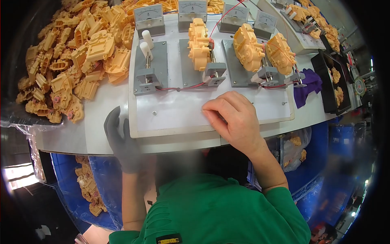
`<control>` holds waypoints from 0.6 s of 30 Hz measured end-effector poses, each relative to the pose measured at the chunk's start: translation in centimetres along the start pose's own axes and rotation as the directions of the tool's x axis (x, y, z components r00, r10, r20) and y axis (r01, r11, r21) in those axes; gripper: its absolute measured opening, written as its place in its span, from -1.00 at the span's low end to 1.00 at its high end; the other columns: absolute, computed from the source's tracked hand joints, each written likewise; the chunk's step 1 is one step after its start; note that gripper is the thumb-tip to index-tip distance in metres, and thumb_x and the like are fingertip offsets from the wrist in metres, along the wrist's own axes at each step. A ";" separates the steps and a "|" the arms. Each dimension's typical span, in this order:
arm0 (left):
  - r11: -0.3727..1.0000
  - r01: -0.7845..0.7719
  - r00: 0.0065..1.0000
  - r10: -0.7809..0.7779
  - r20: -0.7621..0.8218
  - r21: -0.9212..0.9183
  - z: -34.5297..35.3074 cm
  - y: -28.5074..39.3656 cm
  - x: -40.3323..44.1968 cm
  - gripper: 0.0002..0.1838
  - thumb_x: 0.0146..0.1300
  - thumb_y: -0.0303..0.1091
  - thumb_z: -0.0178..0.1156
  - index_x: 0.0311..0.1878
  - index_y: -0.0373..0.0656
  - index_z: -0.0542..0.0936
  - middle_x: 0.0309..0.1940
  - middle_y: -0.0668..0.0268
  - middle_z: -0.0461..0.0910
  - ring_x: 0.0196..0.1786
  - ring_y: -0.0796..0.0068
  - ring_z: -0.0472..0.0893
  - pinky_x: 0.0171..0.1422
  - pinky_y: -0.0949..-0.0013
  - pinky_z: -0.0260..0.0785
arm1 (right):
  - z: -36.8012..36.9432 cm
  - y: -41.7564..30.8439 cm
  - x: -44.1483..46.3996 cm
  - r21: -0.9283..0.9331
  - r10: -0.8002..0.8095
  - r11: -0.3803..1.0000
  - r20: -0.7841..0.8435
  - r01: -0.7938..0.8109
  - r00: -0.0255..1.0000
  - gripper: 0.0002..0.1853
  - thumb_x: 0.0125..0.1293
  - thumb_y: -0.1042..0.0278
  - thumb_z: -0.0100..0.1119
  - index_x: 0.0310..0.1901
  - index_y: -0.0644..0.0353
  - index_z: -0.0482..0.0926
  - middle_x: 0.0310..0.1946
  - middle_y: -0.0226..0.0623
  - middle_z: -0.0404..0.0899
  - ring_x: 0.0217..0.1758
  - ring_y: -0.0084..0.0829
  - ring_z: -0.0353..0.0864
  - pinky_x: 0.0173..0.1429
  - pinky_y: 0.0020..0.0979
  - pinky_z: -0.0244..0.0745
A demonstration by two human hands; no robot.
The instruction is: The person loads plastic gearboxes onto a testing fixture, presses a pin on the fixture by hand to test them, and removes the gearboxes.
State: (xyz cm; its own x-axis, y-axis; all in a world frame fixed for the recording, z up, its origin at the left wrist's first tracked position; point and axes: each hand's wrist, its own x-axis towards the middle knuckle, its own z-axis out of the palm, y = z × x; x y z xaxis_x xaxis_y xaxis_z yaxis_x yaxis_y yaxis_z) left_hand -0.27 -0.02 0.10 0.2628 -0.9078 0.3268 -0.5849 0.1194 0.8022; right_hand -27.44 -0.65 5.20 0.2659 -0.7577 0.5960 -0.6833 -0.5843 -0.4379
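My left hand, in a grey glove, is at the table's front edge, fingers curved and apart from the thumb, with nothing between them. Over the front of the white board is my bare right hand, thumb and index fingertips together; whether they pinch something small cannot be made out. Behind it, yellow plastic housings sit on grey fixtures: one at centre, another to its right and a third farthest right. The left fixture holds no housing and shows two white-capped posts.
Yellow housings are heaped at left. Several analog meters line the board's back. A purple cloth and a black tray lie right. Blue bins with parts stand below the table. Wires cross the fixtures.
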 end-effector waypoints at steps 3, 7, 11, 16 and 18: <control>0.994 0.030 0.999 -0.033 -0.026 -0.109 -0.5 0.3 0.4 -0.60 0.42 -0.50 0.03 0.30 -0.30 0.39 0.26 0.15 0.45 0.32 0.35 0.42 0.44 0.27 0.21 | -0.3 -0.5 0.0 0.115 0.086 0.990 -0.038 -0.082 0.996 -0.74 0.09 0.48 0.39 -0.18 0.15 0.56 -0.35 -0.32 0.51 -0.34 -0.28 0.51 -0.26 -0.32 0.42; 0.966 -0.129 0.992 0.126 -0.029 -0.223 -2.2 3.2 3.3 -0.59 0.44 -0.53 0.01 0.32 -0.32 0.37 0.30 0.13 0.43 0.35 0.37 0.40 0.45 0.32 0.22 | -1.1 -1.2 0.2 0.302 0.314 0.918 -0.159 -0.257 0.936 -0.58 0.19 0.44 0.36 0.08 0.18 0.48 -0.14 -0.28 0.51 -0.18 -0.38 0.51 -0.16 -0.40 0.43; 0.888 -0.442 0.878 0.457 0.142 -0.128 -2.3 10.3 8.1 -0.55 0.27 -0.51 0.18 0.25 -0.24 0.46 0.18 0.17 0.51 0.26 0.29 0.46 0.39 0.25 0.25 | -0.6 -1.4 1.2 0.400 0.332 0.881 -0.145 -0.251 0.932 -0.51 0.22 0.42 0.34 0.18 0.16 0.44 -0.06 -0.30 0.48 -0.09 -0.44 0.49 -0.11 -0.41 0.42; 0.515 -0.856 0.396 0.705 0.589 -0.041 2.3 15.4 13.4 -0.34 0.02 -0.46 0.36 0.27 -0.04 0.47 0.28 0.17 0.41 0.36 0.10 0.36 0.45 0.15 0.20 | 0.0 -1.2 1.5 0.495 0.341 0.833 -0.108 -0.247 0.934 -0.63 0.22 0.43 0.34 0.07 0.16 0.54 -0.18 -0.32 0.55 -0.22 -0.45 0.52 -0.12 -0.42 0.44; 0.292 -0.956 0.205 0.755 0.622 -0.040 5.6 15.5 14.5 -0.47 -0.03 -0.40 0.39 0.11 -0.06 0.58 0.16 0.21 0.51 0.29 0.13 0.41 0.35 0.16 0.28 | 0.1 -0.5 1.0 0.477 0.277 0.860 -0.140 -0.180 0.951 -0.67 0.22 0.45 0.33 0.03 0.18 0.56 -0.20 -0.33 0.56 -0.26 -0.46 0.52 -0.13 -0.44 0.44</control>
State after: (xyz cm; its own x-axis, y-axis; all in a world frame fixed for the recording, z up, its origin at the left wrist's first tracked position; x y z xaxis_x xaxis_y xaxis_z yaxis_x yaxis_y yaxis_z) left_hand -9.79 -13.55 14.45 -0.8656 -0.3459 0.3621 -0.3914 0.9183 -0.0586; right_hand -26.78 -1.18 5.94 -0.0318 -0.8412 0.5397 -0.3111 -0.5048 -0.8052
